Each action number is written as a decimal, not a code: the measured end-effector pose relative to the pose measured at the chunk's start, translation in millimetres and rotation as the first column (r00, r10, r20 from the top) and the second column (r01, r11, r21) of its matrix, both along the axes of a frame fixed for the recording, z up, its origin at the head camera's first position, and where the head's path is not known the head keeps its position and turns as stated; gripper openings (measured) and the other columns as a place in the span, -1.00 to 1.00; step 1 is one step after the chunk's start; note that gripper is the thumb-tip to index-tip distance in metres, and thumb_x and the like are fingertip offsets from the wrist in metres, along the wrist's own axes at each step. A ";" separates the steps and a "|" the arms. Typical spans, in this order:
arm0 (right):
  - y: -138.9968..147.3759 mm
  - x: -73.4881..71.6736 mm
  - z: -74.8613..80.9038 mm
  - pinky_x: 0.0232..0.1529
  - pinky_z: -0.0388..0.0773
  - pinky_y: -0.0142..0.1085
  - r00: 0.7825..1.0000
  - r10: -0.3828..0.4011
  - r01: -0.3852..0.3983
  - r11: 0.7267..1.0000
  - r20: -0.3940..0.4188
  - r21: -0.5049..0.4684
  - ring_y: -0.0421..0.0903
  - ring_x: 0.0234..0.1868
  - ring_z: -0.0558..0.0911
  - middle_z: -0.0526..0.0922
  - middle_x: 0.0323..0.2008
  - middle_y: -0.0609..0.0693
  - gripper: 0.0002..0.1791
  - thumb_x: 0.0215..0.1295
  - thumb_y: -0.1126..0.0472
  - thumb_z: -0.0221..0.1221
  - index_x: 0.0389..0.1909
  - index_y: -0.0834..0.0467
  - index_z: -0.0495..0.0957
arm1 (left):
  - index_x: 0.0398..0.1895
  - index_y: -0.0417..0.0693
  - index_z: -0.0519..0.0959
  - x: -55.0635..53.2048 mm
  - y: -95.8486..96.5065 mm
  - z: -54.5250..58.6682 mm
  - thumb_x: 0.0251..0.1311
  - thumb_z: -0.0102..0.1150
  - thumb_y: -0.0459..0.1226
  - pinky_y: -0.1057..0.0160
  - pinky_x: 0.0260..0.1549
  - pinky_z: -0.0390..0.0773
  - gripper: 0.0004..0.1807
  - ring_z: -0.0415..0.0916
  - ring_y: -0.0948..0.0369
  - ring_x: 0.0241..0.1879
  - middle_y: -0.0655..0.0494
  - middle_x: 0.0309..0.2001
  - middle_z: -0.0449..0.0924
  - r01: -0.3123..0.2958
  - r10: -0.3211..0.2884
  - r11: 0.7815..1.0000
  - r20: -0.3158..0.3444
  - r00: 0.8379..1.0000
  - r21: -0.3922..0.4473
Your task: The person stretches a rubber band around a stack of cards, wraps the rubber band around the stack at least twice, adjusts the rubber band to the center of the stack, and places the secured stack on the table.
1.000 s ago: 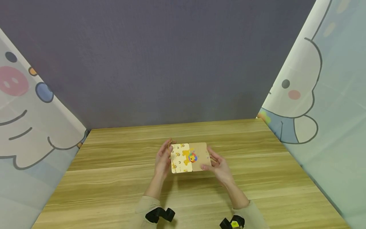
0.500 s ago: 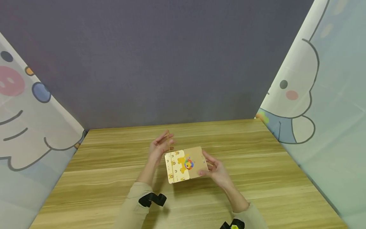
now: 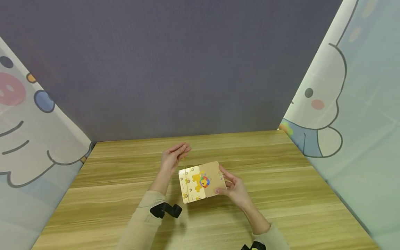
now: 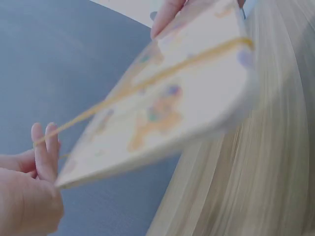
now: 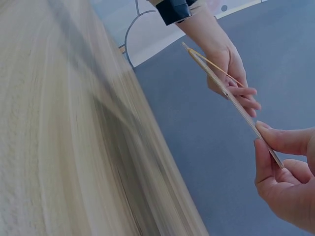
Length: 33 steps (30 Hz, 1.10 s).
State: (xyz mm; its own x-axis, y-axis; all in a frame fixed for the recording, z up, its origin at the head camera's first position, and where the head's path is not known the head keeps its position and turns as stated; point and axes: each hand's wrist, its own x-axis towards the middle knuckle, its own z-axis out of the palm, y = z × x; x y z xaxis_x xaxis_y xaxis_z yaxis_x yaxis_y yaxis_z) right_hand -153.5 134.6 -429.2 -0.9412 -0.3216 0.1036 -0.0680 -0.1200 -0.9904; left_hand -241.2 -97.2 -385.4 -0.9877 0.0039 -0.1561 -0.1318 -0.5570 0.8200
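Observation:
A small notebook [image 3: 191,187] with a half cream, half brown cover and a yellow cartoon bear is held tilted above the table. My right hand [image 3: 235,191] pinches its brown end, thumb on the cover and fingers behind; the right wrist view shows the notebook [image 5: 241,110] edge-on and thin. A yellow elastic band [image 4: 162,73] runs along the cream end. Its far part is stretched away from the cover by my left hand [image 3: 173,158], whose fingers [image 4: 51,147] hold the band beyond the notebook's corner.
The wood-grain table [image 3: 125,173] lies beneath both hands. A dark grey panel [image 3: 187,69] stands behind it, and cartoon-printed cloths [image 3: 322,86] hang at the sides. Black straps [image 3: 165,210] sit on the sleeved wrists.
My left hand has moved from the notebook's cream end, up and away to the left, stretching the band. The notebook has tilted and shifted slightly down and left with my right hand.

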 end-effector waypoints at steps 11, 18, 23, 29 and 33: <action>2.8 1.0 -1.3 -0.19 0.54 -0.20 0.999 -0.050 0.050 0.999 0.001 0.018 0.23 -0.06 0.47 0.29 0.06 0.41 -0.10 -0.12 0.57 0.23 0.29 0.30 0.02 | -0.30 -0.37 0.52 -11.6 -10.5 7.8 0.20 0.03 -0.15 0.55 -0.76 0.30 -0.64 0.35 0.37 -0.69 0.07 -0.55 0.56 0.315 -0.287 0.823 0.132 0.949 -0.472; 3.8 1.9 -3.1 -0.19 0.54 -0.21 0.999 -0.042 0.043 0.998 -0.015 0.039 0.22 -0.07 0.48 0.32 0.00 0.42 -0.13 -0.09 0.56 0.22 0.29 0.32 0.02 | -0.39 -0.45 0.56 -16.7 -18.8 16.7 0.26 -0.06 -0.10 0.52 -0.85 0.22 -0.51 0.23 0.39 -0.82 0.12 -0.76 0.42 0.459 -0.499 0.562 0.161 0.852 -0.688; 1.7 1.7 -3.4 -0.19 0.54 -0.21 0.998 -0.056 0.056 0.998 -0.011 0.037 0.22 -0.07 0.48 0.32 0.02 0.41 -0.13 -0.11 0.60 0.21 0.28 0.31 0.05 | -0.27 -0.41 0.57 -19.5 -24.0 23.6 0.30 -0.11 -0.16 0.46 -0.86 0.07 -0.57 0.04 0.38 -0.88 0.13 -0.79 0.40 0.487 -0.642 0.417 0.131 0.755 -0.767; 0.8 0.9 -6.5 -0.20 0.54 -0.22 0.999 -0.043 0.045 0.998 -0.030 0.047 0.22 -0.09 0.49 0.31 0.02 0.42 -0.13 -0.10 0.60 0.20 0.29 0.32 0.02 | -0.25 -0.34 0.60 -23.5 -21.9 34.6 0.22 0.02 -0.26 0.43 -0.87 0.00 -0.72 0.00 0.36 -0.92 -0.02 -0.81 0.44 0.400 -0.802 0.253 0.040 0.597 -0.881; 1.5 -0.2 -8.5 -0.20 0.54 -0.24 0.997 -0.051 0.055 0.996 -0.055 0.064 0.22 -0.10 0.49 0.31 0.01 0.41 -0.12 -0.09 0.60 0.19 0.29 0.33 -0.01 | -0.13 -0.28 0.57 -22.8 -15.9 41.0 0.15 0.09 -0.23 0.44 -0.83 0.20 -0.69 0.18 0.34 -0.93 -0.02 -0.71 0.54 0.242 -0.863 0.095 0.042 0.504 -0.966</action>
